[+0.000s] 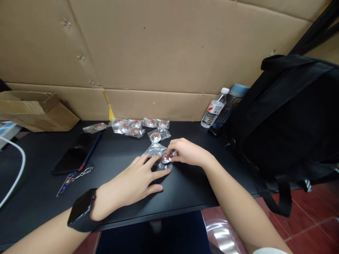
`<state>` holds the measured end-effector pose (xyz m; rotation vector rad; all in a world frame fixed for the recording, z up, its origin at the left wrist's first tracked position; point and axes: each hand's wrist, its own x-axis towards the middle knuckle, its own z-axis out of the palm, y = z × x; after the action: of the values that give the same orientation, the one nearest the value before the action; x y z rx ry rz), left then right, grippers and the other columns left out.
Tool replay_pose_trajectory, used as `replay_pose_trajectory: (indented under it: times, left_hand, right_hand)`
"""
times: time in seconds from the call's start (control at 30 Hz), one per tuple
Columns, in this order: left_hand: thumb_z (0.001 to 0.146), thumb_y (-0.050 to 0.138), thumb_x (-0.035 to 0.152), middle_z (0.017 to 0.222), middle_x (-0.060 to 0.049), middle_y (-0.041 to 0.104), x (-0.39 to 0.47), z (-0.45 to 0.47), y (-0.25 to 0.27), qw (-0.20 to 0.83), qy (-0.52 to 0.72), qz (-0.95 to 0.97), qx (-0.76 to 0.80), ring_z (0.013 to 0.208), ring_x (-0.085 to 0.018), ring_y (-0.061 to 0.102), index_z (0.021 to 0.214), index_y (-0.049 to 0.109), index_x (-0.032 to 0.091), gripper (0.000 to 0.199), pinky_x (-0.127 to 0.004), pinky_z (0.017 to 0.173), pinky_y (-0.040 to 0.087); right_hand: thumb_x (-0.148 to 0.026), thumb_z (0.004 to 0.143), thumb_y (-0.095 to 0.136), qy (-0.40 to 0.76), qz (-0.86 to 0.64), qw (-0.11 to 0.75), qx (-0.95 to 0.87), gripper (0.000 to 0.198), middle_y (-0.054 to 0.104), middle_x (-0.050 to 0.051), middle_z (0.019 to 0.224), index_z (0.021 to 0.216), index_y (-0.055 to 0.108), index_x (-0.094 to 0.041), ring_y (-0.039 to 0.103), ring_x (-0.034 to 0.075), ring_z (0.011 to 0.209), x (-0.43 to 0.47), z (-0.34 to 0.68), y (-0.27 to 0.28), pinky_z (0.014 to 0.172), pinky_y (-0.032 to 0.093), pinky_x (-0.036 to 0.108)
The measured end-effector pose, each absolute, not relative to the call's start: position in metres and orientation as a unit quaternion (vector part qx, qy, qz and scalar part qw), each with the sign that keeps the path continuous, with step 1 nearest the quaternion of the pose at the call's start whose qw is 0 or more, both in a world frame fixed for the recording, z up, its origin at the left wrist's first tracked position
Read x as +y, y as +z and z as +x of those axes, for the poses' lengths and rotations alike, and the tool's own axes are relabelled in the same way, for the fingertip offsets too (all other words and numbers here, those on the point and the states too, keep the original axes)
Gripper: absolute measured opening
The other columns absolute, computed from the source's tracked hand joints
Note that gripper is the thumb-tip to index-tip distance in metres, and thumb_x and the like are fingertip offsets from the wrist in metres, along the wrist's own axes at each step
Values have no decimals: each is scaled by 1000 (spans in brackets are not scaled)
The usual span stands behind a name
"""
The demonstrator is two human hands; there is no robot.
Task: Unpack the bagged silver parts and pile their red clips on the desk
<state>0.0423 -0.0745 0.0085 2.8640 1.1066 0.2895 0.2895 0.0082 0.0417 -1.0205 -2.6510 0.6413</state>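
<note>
A small round silvery disc with a red mark (pixel 166 159) lies on a clear plastic bag (pixel 155 149) near the middle of the black table. My left hand (pixel 141 176) is spread flat, its fingertips touching the bag's near and left edges. From the right, my right hand (pixel 182 151) pinches at the disc's edge with thumb and forefinger. Just behind, a similar disc in a clear bag (pixel 155 137) lies on the table. Several more bagged discs (pixel 127 126) sit along the cardboard wall.
At left lie a black phone (pixel 76 153), a keychain (pixel 69 180) and a white cable (pixel 22 169), with a cardboard box (pixel 39 114) behind. A water bottle (pixel 215 108), a blue-lidded bottle (pixel 238 91) and a black backpack (pixel 288 123) stand at right. The table's front edge (pixel 169 212) is close.
</note>
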Motion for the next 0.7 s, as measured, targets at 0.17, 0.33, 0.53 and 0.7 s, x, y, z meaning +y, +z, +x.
replay_pose_trajectory:
  times: [0.17,0.33,0.53,0.7]
  left_hand:
    - [98,63,51,159,-11,45,-74,40,3,35,113,926,358,136,-40,49,147,58,44,50,-55,107,44]
    - [97,64,51,156,-13,46,-74,40,5,30,110,923,366,136,-39,48,146,59,41,50,-55,108,44]
    - [96,66,53,150,-12,48,-73,41,18,38,87,924,369,135,-38,47,142,63,40,48,-53,107,43]
    - [98,64,52,148,-11,48,-70,37,19,46,86,927,363,136,-37,44,138,67,41,42,-53,110,40]
  right_hand:
    - [-26,76,91,112,-408,147,-894,26,66,-1,95,89,69,-22,60,14,83,9,277,33,63,32,24]
    - [-42,77,90,74,-432,161,-884,33,66,-2,99,93,67,-24,60,14,83,13,266,22,60,27,25]
    - [-54,79,85,26,-452,200,-869,38,68,0,98,92,67,-24,61,16,80,18,260,15,61,31,26]
    - [-41,85,81,15,-463,207,-862,24,69,0,99,98,68,-25,63,16,80,16,255,13,61,32,25]
